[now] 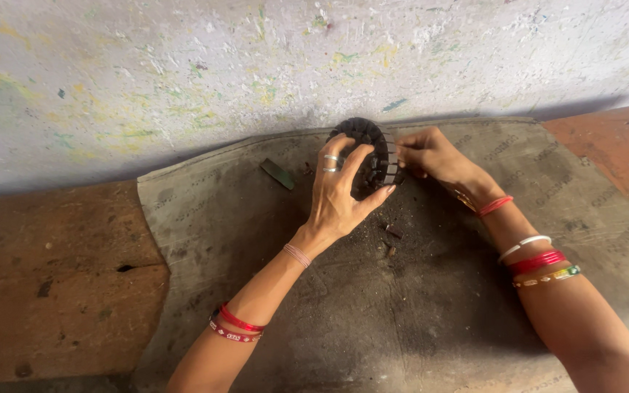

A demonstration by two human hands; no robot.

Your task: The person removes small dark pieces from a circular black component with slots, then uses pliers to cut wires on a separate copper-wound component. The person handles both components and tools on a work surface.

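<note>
The black slotted ring (373,156) stands at the grey mat's (431,327) far edge. I see my left hand (340,193) curled around it, my right hand (427,154) pinching its rim. Small loose dark pieces (391,233) lie nearby, so work looks unfinished.

Paint-flecked wall (183,80) blocks passage just behind the ring (373,145); green scrap (277,174) lies left; mat (431,327) stays open nearer the body.

Rough workshop: paint-flecked wall (183,73), grimy mat (402,313)
</note>
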